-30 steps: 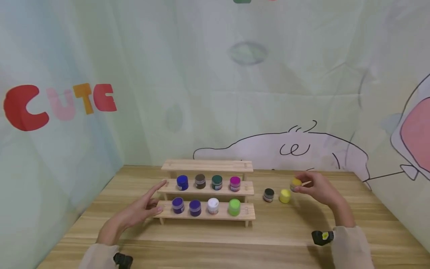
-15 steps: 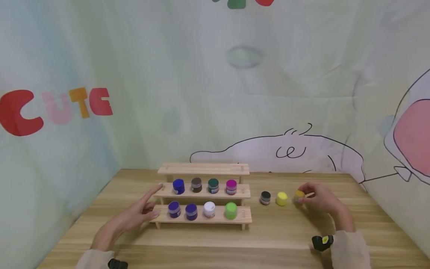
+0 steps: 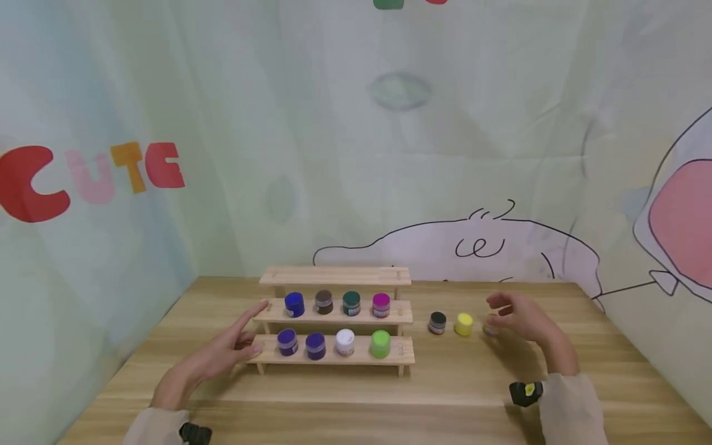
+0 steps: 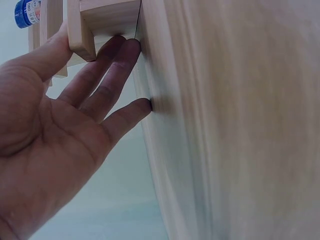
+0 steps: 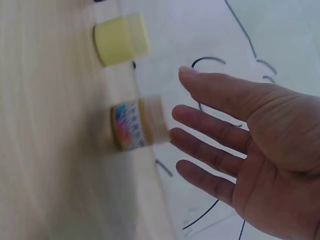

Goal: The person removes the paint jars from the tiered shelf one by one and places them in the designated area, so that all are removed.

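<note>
In the head view, my left hand [image 3: 214,355] touches the left end of a three-tier wooden rack [image 3: 334,275]. Its index finger reaches the middle shelf and its thumb lies at the lowest one; the left wrist view shows the other fingers extended below the shelf's end. My right hand [image 3: 525,318] hovers at the right with loosely spread fingers and holds nothing. Just beyond those fingertips, an ochre-yellow paint jar [image 5: 132,125] with a printed label stands upright on the table, partly hidden by the hand in the head view. Beside it are a bright yellow paint jar [image 3: 463,324] and a black-lidded paint jar [image 3: 437,323].
Blue [image 3: 294,305], brown, dark green and magenta jars stand on the middle shelf. Two purple jars, a white one [image 3: 345,342] and a light green one [image 3: 381,344] line the lowest shelf. A printed curtain hangs behind the wooden table [image 3: 334,414].
My right hand has set the ochre-yellow jar on the table, right of the bright yellow one, then let go and lifted slightly. My left hand stays at the rack.
</note>
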Action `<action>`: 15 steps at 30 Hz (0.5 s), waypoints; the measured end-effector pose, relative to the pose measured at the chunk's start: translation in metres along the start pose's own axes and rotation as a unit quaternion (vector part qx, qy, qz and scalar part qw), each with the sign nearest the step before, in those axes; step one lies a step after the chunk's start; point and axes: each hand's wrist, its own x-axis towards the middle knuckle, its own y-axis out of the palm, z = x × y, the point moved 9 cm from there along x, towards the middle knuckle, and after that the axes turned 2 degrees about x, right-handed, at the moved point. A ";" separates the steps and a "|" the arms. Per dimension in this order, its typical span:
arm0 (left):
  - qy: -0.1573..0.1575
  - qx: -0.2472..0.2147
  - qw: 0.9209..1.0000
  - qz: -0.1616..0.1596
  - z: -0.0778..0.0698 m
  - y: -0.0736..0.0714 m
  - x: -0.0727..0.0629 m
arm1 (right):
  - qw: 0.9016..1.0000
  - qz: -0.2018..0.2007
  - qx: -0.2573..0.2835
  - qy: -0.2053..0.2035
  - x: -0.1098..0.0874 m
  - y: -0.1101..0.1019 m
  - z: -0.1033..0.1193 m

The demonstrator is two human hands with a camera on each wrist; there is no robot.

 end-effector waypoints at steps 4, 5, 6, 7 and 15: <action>0.000 0.006 1.000 -0.001 -0.001 0.000 0.003 | 0.999 -0.012 -0.012 -0.032 0.001 -0.005 0.018; 0.000 0.005 1.000 0.000 -0.001 0.000 0.004 | 0.999 -0.014 -0.014 -0.037 0.001 -0.006 0.023; -0.001 0.002 1.000 0.000 -0.002 0.001 0.004 | 0.999 -0.015 -0.016 -0.040 0.001 -0.006 0.027; -0.001 0.001 1.000 0.001 -0.002 0.001 0.004 | 0.999 -0.017 -0.017 -0.042 0.001 -0.006 0.032; 0.000 -0.006 1.000 0.001 -0.003 -0.002 -0.002 | 0.994 -0.058 0.010 -0.091 0.008 0.002 0.074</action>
